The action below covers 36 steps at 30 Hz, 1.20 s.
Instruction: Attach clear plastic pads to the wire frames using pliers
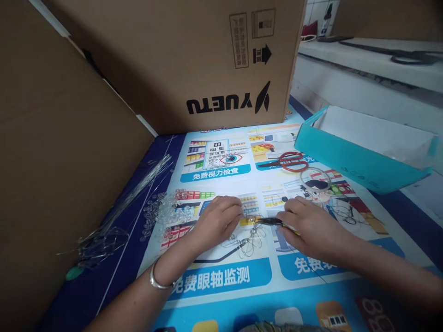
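My right hand [313, 227] is closed around a pair of pliers [270, 222] with dark jaws and a bit of yellow on the handle. The plier tips point left and meet a string of clear beads and thin wire loops [245, 244] on the printed sheet. Just left of the tips, my left hand [218, 220] pinches the upper end of this beaded wire, its fingertips partly hidden. A silver bangle circles the left wrist. Loose clear beads [166, 213] lie in a heap left of that hand.
Red-handled scissors [292, 162] and a coil of pale wire [315, 179] lie beyond my right hand. A teal box [358, 159] stands at the right. Long thin wires [138, 189] lie at the left. Tall cardboard [214, 60] walls the back and left.
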Available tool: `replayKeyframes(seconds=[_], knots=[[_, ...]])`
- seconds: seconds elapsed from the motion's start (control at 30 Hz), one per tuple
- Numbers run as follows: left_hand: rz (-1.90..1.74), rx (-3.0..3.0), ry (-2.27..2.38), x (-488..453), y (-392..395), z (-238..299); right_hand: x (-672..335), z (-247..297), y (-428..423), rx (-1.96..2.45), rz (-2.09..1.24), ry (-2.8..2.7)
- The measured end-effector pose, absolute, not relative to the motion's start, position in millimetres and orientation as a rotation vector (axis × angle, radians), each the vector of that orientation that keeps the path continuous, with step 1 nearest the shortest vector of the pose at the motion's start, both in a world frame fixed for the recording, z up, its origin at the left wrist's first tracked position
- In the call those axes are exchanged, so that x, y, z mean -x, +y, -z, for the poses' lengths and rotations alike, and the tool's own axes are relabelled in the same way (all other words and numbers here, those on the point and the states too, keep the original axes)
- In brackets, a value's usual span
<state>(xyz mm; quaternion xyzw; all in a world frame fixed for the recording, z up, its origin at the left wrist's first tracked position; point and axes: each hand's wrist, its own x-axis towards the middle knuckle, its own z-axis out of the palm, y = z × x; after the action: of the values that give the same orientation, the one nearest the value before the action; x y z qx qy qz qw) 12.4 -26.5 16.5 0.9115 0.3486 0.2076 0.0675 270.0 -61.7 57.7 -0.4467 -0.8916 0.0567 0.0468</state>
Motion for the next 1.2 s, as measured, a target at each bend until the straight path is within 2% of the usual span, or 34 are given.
replayKeyframes(seconds=[0.2,0.57,0.83,1.2], knots=[[-0.549,-2.795,0.922,-13,-25,-20,-279,-44,-49,1.492,0.027,-2.693],[-0.497,-2.751,0.758,-16,-22,-26,-271,-32,-47,1.395,0.075,-2.712],[-0.595,-2.691,0.909,-15,-24,-23,-235,-39,-74,1.048,-0.318,-2.865],[-0.574,-2.704,1.035,-8,-26,-22,-228,-31,-61,0.991,-0.185,-2.916]])
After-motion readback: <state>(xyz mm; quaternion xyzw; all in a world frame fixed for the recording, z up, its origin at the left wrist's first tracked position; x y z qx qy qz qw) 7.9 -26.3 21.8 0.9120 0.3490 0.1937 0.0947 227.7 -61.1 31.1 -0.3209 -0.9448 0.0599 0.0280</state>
